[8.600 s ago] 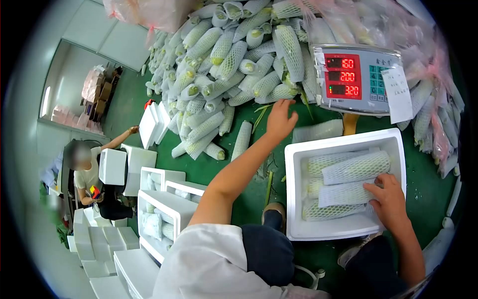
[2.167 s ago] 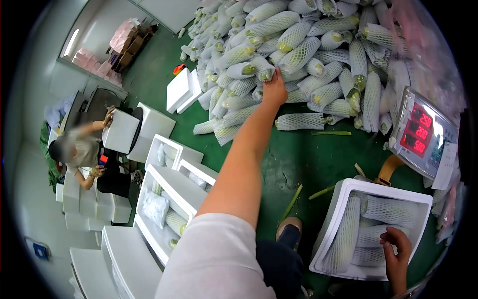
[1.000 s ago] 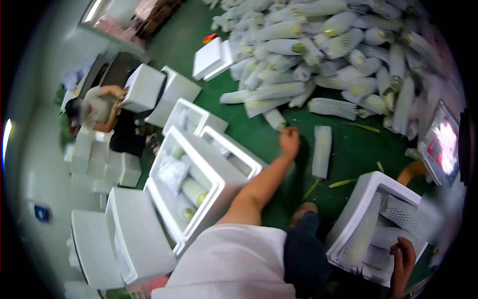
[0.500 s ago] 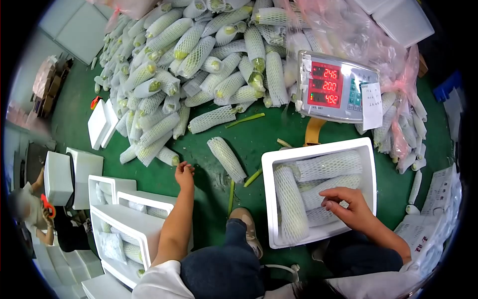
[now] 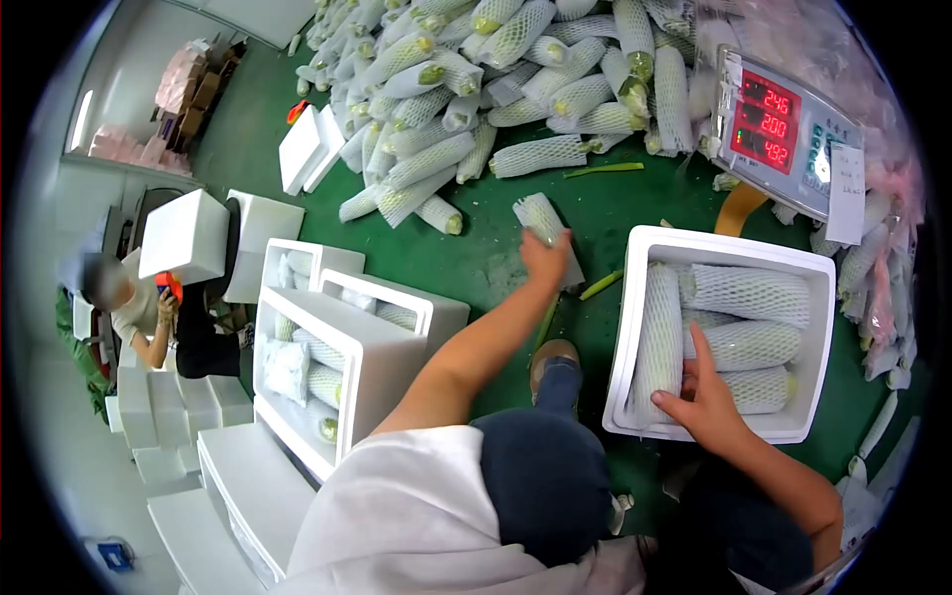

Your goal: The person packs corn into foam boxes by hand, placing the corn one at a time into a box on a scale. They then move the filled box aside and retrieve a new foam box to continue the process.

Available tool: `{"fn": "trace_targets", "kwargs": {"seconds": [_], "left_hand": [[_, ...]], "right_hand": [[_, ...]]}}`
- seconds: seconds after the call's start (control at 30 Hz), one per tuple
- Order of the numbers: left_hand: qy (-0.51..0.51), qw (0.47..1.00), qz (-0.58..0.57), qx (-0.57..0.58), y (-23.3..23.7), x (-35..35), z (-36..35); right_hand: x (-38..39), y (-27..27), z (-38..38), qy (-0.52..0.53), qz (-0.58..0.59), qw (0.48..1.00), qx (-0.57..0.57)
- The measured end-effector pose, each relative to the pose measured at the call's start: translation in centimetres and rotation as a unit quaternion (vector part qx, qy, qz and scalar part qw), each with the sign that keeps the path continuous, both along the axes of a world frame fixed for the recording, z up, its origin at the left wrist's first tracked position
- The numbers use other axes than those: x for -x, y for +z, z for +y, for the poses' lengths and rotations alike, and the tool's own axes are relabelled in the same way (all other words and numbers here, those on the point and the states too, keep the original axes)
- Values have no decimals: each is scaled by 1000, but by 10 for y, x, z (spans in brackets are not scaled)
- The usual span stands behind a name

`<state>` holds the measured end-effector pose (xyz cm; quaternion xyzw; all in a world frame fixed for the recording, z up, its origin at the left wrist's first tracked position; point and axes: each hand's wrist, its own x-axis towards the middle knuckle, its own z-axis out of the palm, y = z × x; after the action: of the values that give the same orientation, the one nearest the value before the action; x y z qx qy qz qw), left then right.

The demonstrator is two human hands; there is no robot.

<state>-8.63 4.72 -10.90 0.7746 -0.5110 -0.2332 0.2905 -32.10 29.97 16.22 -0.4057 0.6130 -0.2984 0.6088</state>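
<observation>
On the green floor lies a long pale-green vegetable in a white foam net sleeve [image 5: 538, 211]. My left hand [image 5: 543, 258] is closed over its middle, and its two ends show past my fingers. To the right stands an open white foam box [image 5: 621, 327] holding several more of these net-wrapped vegetables, one upright along the left wall [image 5: 658, 347] and others [image 5: 749, 293] lying crosswise. My right hand [image 5: 709, 397] is inside the box, thumb and fingers spread, with the fingertips right beside the left-hand vegetable.
A heap of net-wrapped vegetables [image 5: 426, 109] fills the back. A digital scale [image 5: 783, 134] with red figures stands behind the box. Packed foam boxes [image 5: 387, 347] sit at my left, where another person [image 5: 129, 307] holds an orange-red tool [image 5: 169, 286]. Cut green stalks [image 5: 602, 285] litter the floor.
My left hand has reached forward and right and taken hold of the loose vegetable. My right hand has lowered into the box and spread. The view has swung left.
</observation>
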Motion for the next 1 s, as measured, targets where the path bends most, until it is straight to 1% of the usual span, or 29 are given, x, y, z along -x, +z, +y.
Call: {"fn": "trace_targets", "kwargs": {"seconds": [0.03, 0.07, 0.13, 0.17, 0.2, 0.23, 0.27, 0.3, 0.33, 0.37, 0.4, 0.43, 0.5, 0.53, 0.57, 0.6, 0.63, 0.67, 0.7, 0.73, 0.77, 0.83, 0.9, 0.93, 0.97, 1.0], "left_hand": [[14, 997, -75, -15, 8, 22, 9], [19, 996, -58, -59, 19, 26, 8], [28, 989, -17, -143, 36, 32, 4], [15, 994, 45, -98, 27, 22, 2], [3, 992, 110, -53, 11, 8, 1], [-10, 984, 178, -8, -6, 0, -3], [6, 953, 299, -48, 9, -6, -2], [18, 906, 412, -91, 30, -13, 1], [55, 858, 496, -121, 45, -15, 5], [91, 801, 573, -150, 58, -13, 11], [86, 779, 599, -163, 68, -9, 20], [53, 710, 674, -199, 85, -7, 29], [-16, 546, 795, -264, 129, -6, 41], [-73, 566, 783, -246, 154, -2, 43], [-130, 582, 770, -225, 175, 2, 45], [-159, 634, 728, -208, 186, 2, 45], [-180, 658, 704, -200, 206, 3, 48], [-196, 681, 679, -190, 226, 3, 54], [-210, 706, 652, -182, 247, 5, 63], [-271, 701, 647, -126, 269, 11, 76], [-369, 695, 607, -114, 267, 10, 81], [-423, 668, 595, -146, 300, 23, 97], [-478, 745, 402, -233, 337, 27, 104], [-550, 796, 251, -34, 320, 30, 107], [-538, 826, 136, 92, 319, 30, 102], [-522, 836, 127, 112, 324, 30, 96]], "right_hand": [[-7, -3, -1, -37, -39, 999, 6], [-7, 20, -12, -44, -76, 992, -95], [18, 6, -8, -71, -144, 978, -130], [33, -2, -5, -85, -176, 970, -147], [43, 5, -5, -92, -198, 964, -152], [46, 15, -4, -133, -193, 959, -157], [41, 17, -7, -156, -201, 953, -165], [33, 16, -9, -182, -212, 944, -173], [29, 19, -17, -111, -195, 955, -192], [19, 12, -23, -79, -177, 959, -209], [4, -5, -28, -57, -162, 973, -157], [-7, -16, -29, -35, -148, 983, -104], [-11, -15, -31, -86, -206, 964, -146], [-11, -13, -35, -108, -233, 953, -164], [9, -10, -36, -105, -290, 927, -213], [34, 1, -35, -92, -343, 904, -238], [58, 5, -24, -66, -362, 905, -213], [79, 14, -9, -63, -333, 927, -160], [88, 35, 5, -119, -301, 938, -129], [103, 36, 22, -160, -345, 920, -90], [110, 41, 34, -216, -363, 903, -75], [111, 50, 31, -231, -355, 906, 11], [109, 48, 25, -274, -287, 918, 26], [109, 47, 24, -297, -252, 920, 30], [108, 48, 22, -296, -233, 926, 30], [105, 48, 22, -298, -215, 930, 27]]}}
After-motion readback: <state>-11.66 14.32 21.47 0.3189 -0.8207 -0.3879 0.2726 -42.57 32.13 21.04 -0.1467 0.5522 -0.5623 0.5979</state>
